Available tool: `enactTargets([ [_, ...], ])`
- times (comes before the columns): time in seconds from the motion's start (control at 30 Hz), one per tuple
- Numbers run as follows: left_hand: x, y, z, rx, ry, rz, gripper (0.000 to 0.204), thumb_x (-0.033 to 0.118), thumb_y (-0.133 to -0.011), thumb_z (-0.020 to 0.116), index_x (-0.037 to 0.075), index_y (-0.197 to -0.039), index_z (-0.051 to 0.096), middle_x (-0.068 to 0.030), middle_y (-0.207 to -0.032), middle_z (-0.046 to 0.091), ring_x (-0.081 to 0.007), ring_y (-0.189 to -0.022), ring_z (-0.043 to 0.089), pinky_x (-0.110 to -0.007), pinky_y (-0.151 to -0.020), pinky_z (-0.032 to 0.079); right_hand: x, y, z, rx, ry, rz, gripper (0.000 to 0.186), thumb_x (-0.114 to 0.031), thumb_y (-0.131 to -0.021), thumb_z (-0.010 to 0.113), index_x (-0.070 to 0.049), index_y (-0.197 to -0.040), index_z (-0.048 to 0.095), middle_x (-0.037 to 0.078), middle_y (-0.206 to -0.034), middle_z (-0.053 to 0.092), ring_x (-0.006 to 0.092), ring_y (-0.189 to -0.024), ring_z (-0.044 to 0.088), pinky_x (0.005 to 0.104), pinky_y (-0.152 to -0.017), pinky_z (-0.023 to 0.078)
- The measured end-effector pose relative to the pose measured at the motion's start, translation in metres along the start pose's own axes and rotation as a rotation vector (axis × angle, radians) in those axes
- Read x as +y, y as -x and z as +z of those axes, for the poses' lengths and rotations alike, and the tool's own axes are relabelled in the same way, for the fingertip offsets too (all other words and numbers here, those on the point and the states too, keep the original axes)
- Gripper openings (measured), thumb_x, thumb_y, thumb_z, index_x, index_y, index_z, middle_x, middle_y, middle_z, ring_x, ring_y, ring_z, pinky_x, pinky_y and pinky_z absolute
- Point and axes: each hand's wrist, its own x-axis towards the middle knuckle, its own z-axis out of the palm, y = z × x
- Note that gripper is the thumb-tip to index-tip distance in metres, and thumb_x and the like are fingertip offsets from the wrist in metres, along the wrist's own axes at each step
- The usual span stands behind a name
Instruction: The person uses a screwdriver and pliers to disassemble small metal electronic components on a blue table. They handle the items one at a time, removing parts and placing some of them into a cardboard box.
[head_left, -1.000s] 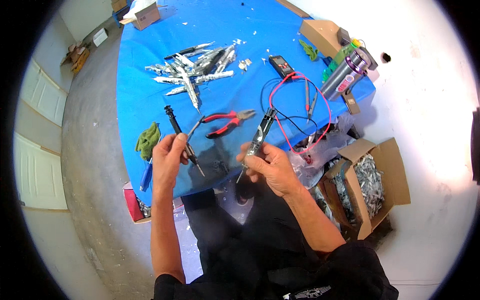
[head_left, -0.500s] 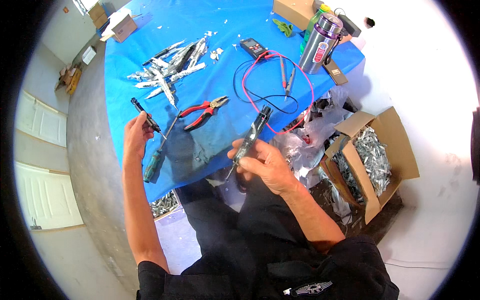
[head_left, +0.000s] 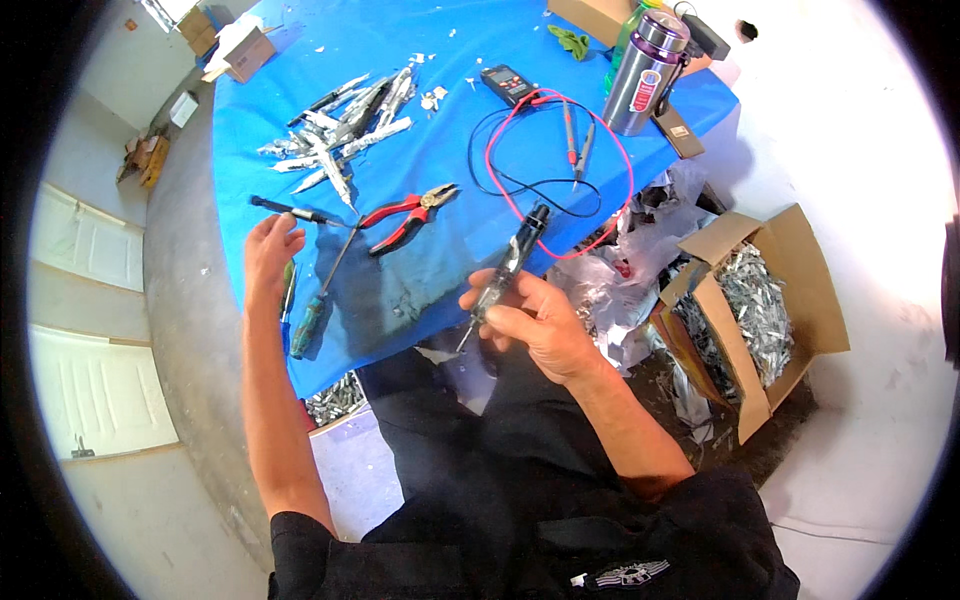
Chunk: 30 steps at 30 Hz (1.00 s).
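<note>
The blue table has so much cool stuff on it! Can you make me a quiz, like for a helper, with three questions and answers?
1. True or false: the meter lies inside the cardboard box.
2. Which hand holds the dark tube? A left, B right.
3. Fill in: the pliers have black and ____ handles.

Key:
1. False: it lies on the blue table.
2. B, the right hand.
3. Red.

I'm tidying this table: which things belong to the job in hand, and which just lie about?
Likely the job: black tube in the right hand; black rod by the left hand; screwdriver; pliers; silvery pile; perhaps meter.

Apparently just lying about: steel flask; green bottle; green cloth.
</note>
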Motion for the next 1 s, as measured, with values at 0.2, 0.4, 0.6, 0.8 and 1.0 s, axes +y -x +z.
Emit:
enactTargets([
  [0.2,0.017,0.07,0.027,0.112,-0.12,0.117,0.049,0.025,-0.098,0.07,-0.007,-0.134,0.059,-0.0092,-0.109,0.071,-0.014,-0.093,0.067,-0.029,-0.075,0.056,0.016,0.002,0.004,0.103,-0.08,0.059,0.037,-0.011,-0.097,0.065,-0.002,-0.133,0.059,0.007,-0.104,0.067,0.0133,-0.086,0.064,0.0258,-0.067,0.052],
  [0.4,-0.012,0.189,0.034,0.134,-0.422,0.265,0.034,0.016,-0.092,0.075,-0.002,-0.12,0.068,-0.0102,-0.102,0.073,-0.015,-0.087,0.069,-0.03,-0.074,0.055,0.052,0.005,0.006,0.102,-0.036,0.101,0.034,-0.012,-0.097,0.069,-0.003,-0.129,0.062,0.005,-0.088,0.065,0.0114,-0.075,0.061,0.0254,-0.065,0.051],
  [0.6,-0.018,0.284,0.087,-0.151,0.059,0.034,0.042,0.009,-0.089,0.078,-0.002,-0.127,0.064,-0.0082,-0.114,0.071,-0.0157,-0.1,0.067,-0.031,-0.086,0.055,0.081,0.013,0.04,0.02,-0.072,0.206,0.035,-0.012,-0.094,0.073,-0.001,-0.126,0.065,0.002,-0.094,0.068,0.0078,-0.074,0.061,0.0238,-0.063,0.052],
  [0.8,-0.031,0.299,0.074,-0.099,0.341,-0.18,0.017,0.005,-0.094,0.073,-0.003,-0.109,0.069,-0.0072,-0.092,0.072,-0.0119,-0.076,0.066,-0.026,-0.069,0.055,0.09,0.019,0.049,-0.086,-0.033,0.222,0.031,-0.008,-0.092,0.075,-0.003,-0.121,0.068,0.002,-0.099,0.071,0.0084,-0.077,0.064,0.0241,-0.066,0.051],
  [1.0,-0.05,0.312,0.047,-0.049,0.423,-0.183,0.018,0.007,-0.093,0.074,-0.002,-0.107,0.068,-0.0096,-0.088,0.072,-0.0143,-0.073,0.066,-0.029,-0.067,0.054,0.077,0.023,0.038,0.006,0.008,0.131,0.031,-0.003,-0.09,0.074,0.0,-0.119,0.065,0.007,-0.094,0.069,0.0123,-0.075,0.067,0.0251,-0.062,0.053],
])
